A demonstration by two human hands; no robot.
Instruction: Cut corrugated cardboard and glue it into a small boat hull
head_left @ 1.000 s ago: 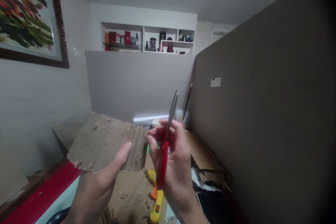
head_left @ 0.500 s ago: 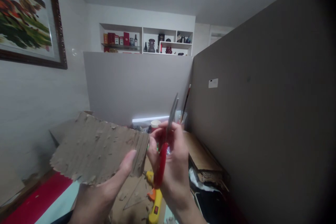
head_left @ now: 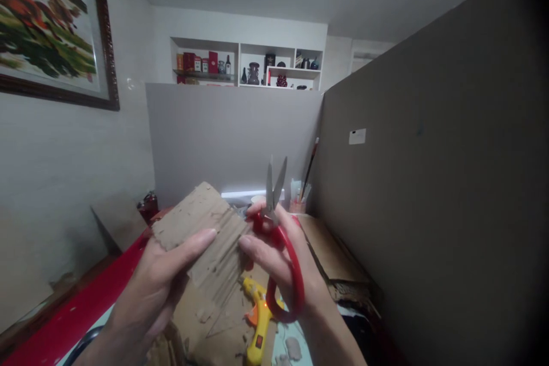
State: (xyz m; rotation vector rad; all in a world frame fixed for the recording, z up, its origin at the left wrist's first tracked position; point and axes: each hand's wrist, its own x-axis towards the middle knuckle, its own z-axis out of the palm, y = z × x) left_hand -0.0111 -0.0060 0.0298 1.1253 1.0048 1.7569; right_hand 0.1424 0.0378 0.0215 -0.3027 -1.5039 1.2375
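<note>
A rough piece of corrugated cardboard (head_left: 223,257), ridged and ragged at its edges, is held up by my left hand (head_left: 158,280), thumb across its face. My right hand (head_left: 287,257) has red-handled scissors (head_left: 295,280) hooked in it, blades pointing up and slightly apart. The right thumb and fingertips meet the cardboard's right edge. Below the hands lies a yellow hot glue gun (head_left: 259,326) with an orange trigger and a small lit light. Part of the glue gun is hidden behind the scissors' handle.
Under the glue gun is a cardboard sheet (head_left: 206,337) strewn with scraps. Folded cardboard (head_left: 334,251) is stacked at the right, beside a grey partition (head_left: 429,183). A pen cup (head_left: 297,205) stands at the back. Red material (head_left: 81,297) runs along the left.
The cardboard has turned and shifted right, its ridged strip now slanting downward. The scissors have rotated, so their blades and handle loops show more widely. The view has shifted slightly left.
</note>
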